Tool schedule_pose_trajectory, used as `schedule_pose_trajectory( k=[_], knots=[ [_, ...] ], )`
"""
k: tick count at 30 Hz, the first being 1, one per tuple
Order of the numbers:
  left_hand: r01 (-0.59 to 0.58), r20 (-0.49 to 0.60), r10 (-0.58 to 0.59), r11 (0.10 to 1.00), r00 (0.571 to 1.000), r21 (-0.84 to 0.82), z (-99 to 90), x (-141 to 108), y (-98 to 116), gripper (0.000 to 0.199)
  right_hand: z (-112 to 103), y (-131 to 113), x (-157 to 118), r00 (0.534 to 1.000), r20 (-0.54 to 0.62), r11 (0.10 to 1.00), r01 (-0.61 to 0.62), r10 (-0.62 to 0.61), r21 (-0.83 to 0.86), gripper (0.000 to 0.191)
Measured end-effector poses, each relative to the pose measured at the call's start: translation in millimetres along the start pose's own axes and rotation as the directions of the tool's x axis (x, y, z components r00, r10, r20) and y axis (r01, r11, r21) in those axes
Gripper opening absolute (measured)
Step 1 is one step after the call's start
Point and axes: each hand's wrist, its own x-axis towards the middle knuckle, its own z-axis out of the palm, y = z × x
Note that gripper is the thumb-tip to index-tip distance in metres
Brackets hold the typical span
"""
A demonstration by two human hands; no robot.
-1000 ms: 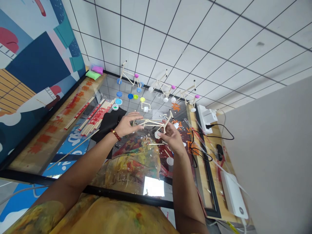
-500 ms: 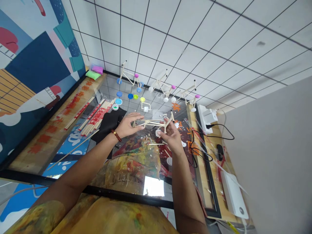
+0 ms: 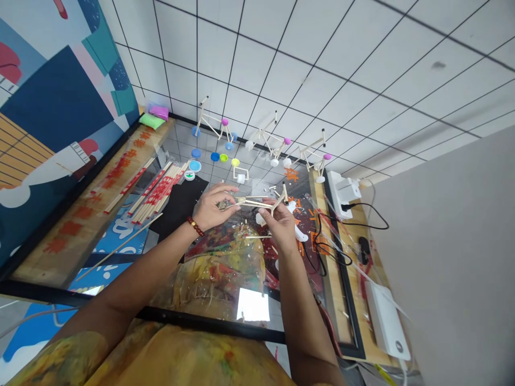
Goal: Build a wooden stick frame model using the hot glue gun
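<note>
A small frame of pale wooden sticks (image 3: 258, 203) hangs above the glass tabletop between my hands. Its left end is pinched between the thumb and fingers of my left hand (image 3: 214, 209). My right hand (image 3: 282, 225) grips the right end, where a short stick with a black tip points up. A white round piece (image 3: 260, 219) shows beside my right thumb. Below the frame, a loose stick (image 3: 258, 237) lies on the glass among small scraps. Part of a white tool (image 3: 300, 234) is visible to the right of my right hand.
Three stick models (image 3: 210, 124) with coloured round parts stand along the far edge. Coloured caps (image 3: 215, 157) sit nearer. Packs of sticks (image 3: 155, 195) and black sheets (image 3: 181, 206) lie left. Black cables (image 3: 322, 246) and a white power strip (image 3: 338, 195) are on the right.
The left hand has shifted slightly at the frame's left end, and its fingers are more curled. The frame has turned a little, and more of the white tool shows beside my right hand.
</note>
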Motion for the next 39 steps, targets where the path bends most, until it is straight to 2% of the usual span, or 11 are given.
schedule_pose_trajectory(
  k=[6, 13, 25, 33, 39],
  knots=[
    [-0.075, -0.023, 0.075, 0.997, 0.997, 0.002, 2.8, -0.1, -6.0, 0.007, 4.3, 3.2, -0.7, 0.998, -0.061, 1.000, 0.009, -0.010, -0.026, 0.023],
    [-0.086, -0.015, 0.086, 0.996, 0.996, 0.002, 2.0, -0.2, -7.2, 0.009, 4.5, 5.4, -1.9, 0.997, -0.071, 0.999, 0.012, -0.015, -0.035, 0.021],
    [-0.069, 0.000, 0.069, 0.998, 0.998, -0.005, 0.5, -0.3, -6.4, 0.011, 6.9, 1.3, -2.1, 0.996, -0.091, 0.999, -0.005, 0.001, -0.036, 0.025],
    [-0.035, 0.070, 0.036, 0.999, 0.997, -0.015, -1.1, -0.7, -4.8, 0.012, 7.7, -1.0, -2.6, 0.996, -0.093, 0.999, -0.012, 0.008, -0.041, 0.027],
    [-0.009, 0.032, 0.010, 1.000, 0.999, -0.029, -3.8, 0.0, -4.5, 0.012, 7.1, 1.9, -2.3, 0.996, -0.087, 0.999, -0.014, 0.011, -0.032, 0.028]
  ],
)
